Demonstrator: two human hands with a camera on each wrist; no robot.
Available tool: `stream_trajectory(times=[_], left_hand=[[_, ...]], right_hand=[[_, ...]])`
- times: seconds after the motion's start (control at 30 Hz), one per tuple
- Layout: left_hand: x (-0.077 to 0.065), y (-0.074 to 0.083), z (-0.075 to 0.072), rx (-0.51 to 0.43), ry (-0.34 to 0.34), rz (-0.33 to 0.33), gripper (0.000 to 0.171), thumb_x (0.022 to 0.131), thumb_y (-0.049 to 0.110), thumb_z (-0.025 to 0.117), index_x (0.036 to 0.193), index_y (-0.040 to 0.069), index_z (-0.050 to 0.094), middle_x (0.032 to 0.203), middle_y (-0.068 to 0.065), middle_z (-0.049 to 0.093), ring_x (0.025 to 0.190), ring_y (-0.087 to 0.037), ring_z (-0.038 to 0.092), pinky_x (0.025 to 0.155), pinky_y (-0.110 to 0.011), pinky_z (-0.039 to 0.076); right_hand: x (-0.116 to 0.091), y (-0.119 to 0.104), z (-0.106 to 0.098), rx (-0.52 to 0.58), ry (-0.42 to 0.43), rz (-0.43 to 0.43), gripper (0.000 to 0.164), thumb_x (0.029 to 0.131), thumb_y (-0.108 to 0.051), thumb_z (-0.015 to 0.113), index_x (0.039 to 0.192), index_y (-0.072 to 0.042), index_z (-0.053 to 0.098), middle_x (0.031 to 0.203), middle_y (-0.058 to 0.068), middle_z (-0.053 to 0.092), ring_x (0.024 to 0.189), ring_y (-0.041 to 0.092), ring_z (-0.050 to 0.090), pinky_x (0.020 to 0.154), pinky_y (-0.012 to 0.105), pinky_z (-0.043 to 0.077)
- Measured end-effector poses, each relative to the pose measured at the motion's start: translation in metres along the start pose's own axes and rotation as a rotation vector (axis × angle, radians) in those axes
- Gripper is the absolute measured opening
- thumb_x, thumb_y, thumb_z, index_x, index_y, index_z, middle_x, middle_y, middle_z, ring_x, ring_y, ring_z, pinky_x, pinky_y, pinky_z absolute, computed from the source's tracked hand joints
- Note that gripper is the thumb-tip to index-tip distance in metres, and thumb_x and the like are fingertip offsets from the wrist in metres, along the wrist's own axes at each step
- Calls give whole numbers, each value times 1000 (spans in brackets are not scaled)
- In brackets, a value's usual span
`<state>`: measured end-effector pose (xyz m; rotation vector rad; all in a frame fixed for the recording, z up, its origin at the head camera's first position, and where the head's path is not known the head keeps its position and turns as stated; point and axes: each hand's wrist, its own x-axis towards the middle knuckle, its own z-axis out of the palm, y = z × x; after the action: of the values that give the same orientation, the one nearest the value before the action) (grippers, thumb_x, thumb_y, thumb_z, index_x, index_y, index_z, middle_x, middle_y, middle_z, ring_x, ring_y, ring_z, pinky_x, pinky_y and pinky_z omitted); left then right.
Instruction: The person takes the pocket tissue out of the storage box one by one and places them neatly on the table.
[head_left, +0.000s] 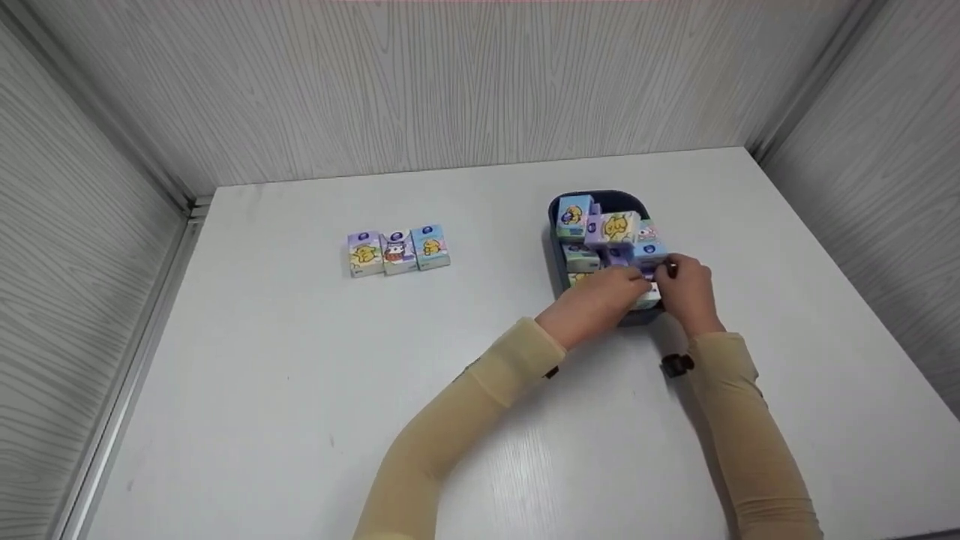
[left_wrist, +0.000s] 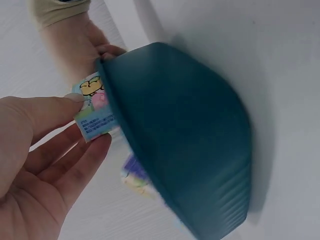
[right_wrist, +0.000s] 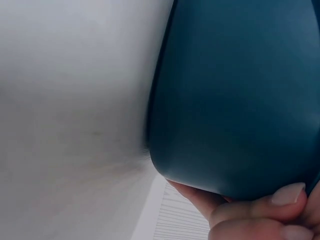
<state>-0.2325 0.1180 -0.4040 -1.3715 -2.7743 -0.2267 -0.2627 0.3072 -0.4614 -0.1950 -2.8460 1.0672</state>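
Note:
A dark teal basket (head_left: 556, 259) stands at the right of the table, heaped with small cartoon-printed packs that look like pocket tissues. At its near end my left hand (head_left: 600, 300) pinches one blue tissue pack (left_wrist: 94, 107) between thumb and fingers, right at the rim. Opposite, my right hand (head_left: 688, 292) is at the basket's right side, its curled fingers (right_wrist: 255, 210) gripping the rim edge. On top of the heap a purple pack (head_left: 613, 229) lies across the others. Both hands cover part of the near packs.
Three more packs (head_left: 399, 252) lie side by side in a row on the white table (head_left: 300, 390), left of the basket. Grey wood-grain panels (head_left: 465, 82) wall in the back and both sides.

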Motion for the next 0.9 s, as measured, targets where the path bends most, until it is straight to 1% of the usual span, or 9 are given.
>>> stream_trajectory(times=[0.07, 0.17, 0.27, 0.37, 0.43, 0.5, 0.6, 0.77, 0.9], left_hand=[[-8, -4, -7, -16, 53, 8, 28, 99, 10, 50, 126, 11, 58, 125, -2, 57, 114, -13, 53, 97, -20, 41], [-24, -14, -18, -22, 175, 27, 27, 98, 10, 53, 124, 9, 60, 124, -3, 58, 115, -14, 52, 99, -19, 39], [-41, -27, -25, -31, 290, 29, 27, 96, 8, 56, 122, 6, 62, 122, -5, 59, 116, -14, 53, 100, -18, 37], [-57, -42, -28, -32, 361, 7, 25, 96, 6, 57, 120, 5, 64, 121, -7, 60, 115, -16, 54, 101, -19, 37], [-67, -53, -27, -29, 386, -17, 25, 96, 5, 57, 119, 5, 64, 119, -7, 61, 113, -17, 55, 99, -20, 39], [-76, -65, -24, -14, 393, -43, 24, 95, 5, 58, 118, 4, 64, 116, -8, 61, 110, -17, 56, 97, -20, 41], [-88, -81, -15, 39, 363, -84, 24, 94, 3, 59, 117, 4, 64, 113, -8, 61, 106, -17, 57, 95, -21, 43], [-102, -99, 1, 89, 236, -146, 26, 93, 2, 60, 118, 6, 62, 114, -7, 60, 106, -17, 57, 93, -21, 45], [-107, -100, 9, 72, 141, -166, 27, 93, 4, 60, 119, 9, 62, 112, -6, 59, 102, -18, 57, 89, -23, 47]], right_hand=[[-1, -1, 1, 6, -12, 10, 38, 97, -15, 42, 124, 8, 56, 97, 20, 62, 79, 26, 55, 65, 35, 46], [-1, -1, 3, 11, -23, 11, 41, 98, -16, 41, 130, 9, 51, 105, 24, 61, 85, 27, 56, 69, 36, 47], [-2, -1, 2, 8, -22, 4, 40, 99, -16, 41, 128, 8, 53, 104, 24, 62, 83, 27, 57, 66, 35, 48], [-3, 0, 0, 3, -21, -4, 38, 99, -16, 40, 124, 8, 56, 100, 22, 62, 80, 27, 56, 64, 35, 47], [-3, 0, -2, 7, -26, -2, 39, 99, -16, 40, 126, 8, 55, 104, 23, 62, 84, 28, 56, 68, 37, 48], [-3, 0, -4, 17, -37, 6, 42, 99, -17, 39, 129, 9, 51, 110, 25, 60, 90, 30, 56, 73, 41, 49], [-3, 0, -4, 32, -52, 16, 45, 100, -18, 39, 134, 11, 46, 119, 28, 56, 98, 32, 56, 80, 44, 49], [-1, 1, -3, 30, -57, 31, 44, 99, -18, 39, 133, 9, 48, 115, 26, 58, 93, 30, 56, 74, 40, 49], [-1, 0, -5, 34, -74, 51, 44, 99, -18, 39, 134, 8, 47, 116, 25, 57, 94, 30, 56, 74, 39, 50]])
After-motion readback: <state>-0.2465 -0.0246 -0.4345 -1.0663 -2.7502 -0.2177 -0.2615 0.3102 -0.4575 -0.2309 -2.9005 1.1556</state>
